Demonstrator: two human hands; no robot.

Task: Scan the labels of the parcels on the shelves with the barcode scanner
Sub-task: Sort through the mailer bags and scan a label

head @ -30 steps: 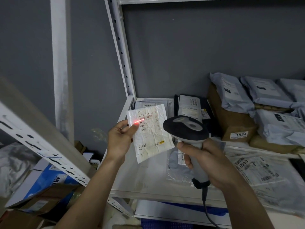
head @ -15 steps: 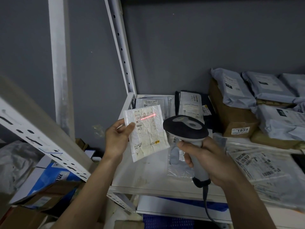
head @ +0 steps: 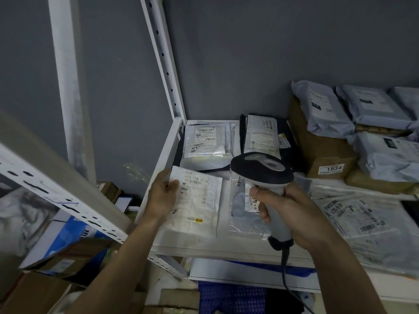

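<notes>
Since the earlier frame, the white parcel has come down from the air and now lies flat on the shelf, in the lower middle of the frame; the red scan line on its label is gone. The left hand holds the parcel's left edge, with the thumb on top of the label and the other fingers hidden under it. The right hand is wrapped around the grey handle of the scanner, whose dark head points toward the back of the shelf, above a clear bag.

The parcel is a thin, wrinkled white envelope with a printed label, a small barcode near its top and a yellow mark near its bottom.

The shelf is white metal with perforated posts. More flat parcels lie behind, and at the right of the frame a cardboard box marked 1834 carries grey mailer bags. The wall is dark grey.
</notes>
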